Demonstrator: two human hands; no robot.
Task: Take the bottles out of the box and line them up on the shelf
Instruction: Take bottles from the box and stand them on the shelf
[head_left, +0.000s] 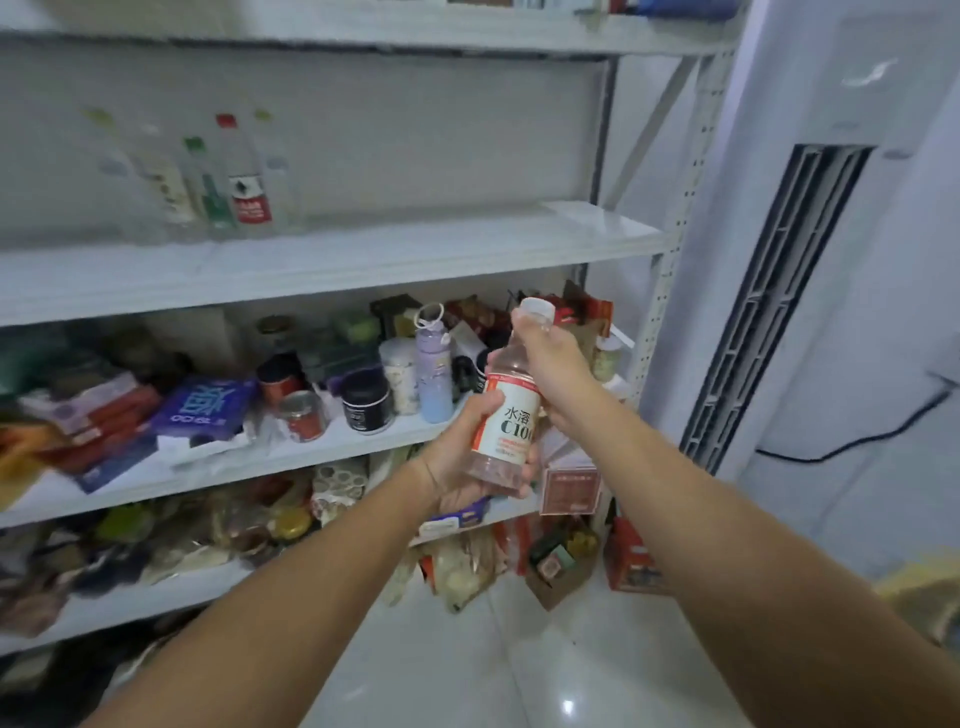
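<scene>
White metal shelf over a glossy tiled floor; a blurred row of bottles (five, perhaps) stands at its left. Below it, both hands pinch a pale-pink bottle: left hand wraps its base, right hand its neck.

**Even, cool light; blur growing away from the grip**

Soft white light is filling the scene, casting faint shadows. The floor tiles below the grip are throwing back a small glare spot. Up-left of the grip, the shelved bottles are smearing with motion blur, and edges are bowing.
</scene>
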